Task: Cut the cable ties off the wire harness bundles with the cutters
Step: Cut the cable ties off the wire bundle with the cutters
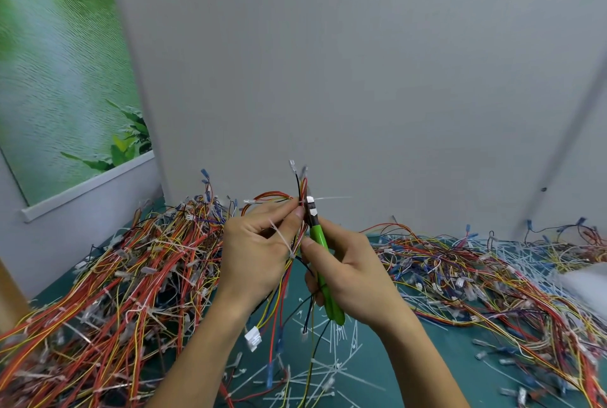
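Observation:
My left hand (259, 253) grips a wire harness bundle (297, 236) of red, yellow and black wires, held upright above the table. My right hand (348, 273) grips the green-handled cutters (323, 259), whose dark jaws sit at a white cable tie (320, 200) near the bundle's top. The tie's tail sticks out to the right. A second white tie (282, 238) wraps the bundle lower down, beside my left fingers. A white connector (253, 338) hangs from the bundle's lower end.
A large heap of tied harnesses (124, 276) lies on the left of the green mat (437, 358). Another pile of loose wires (492, 276) spreads on the right. Several cut white ties (328, 371) litter the mat below my hands. A grey wall (361, 79) rises close behind.

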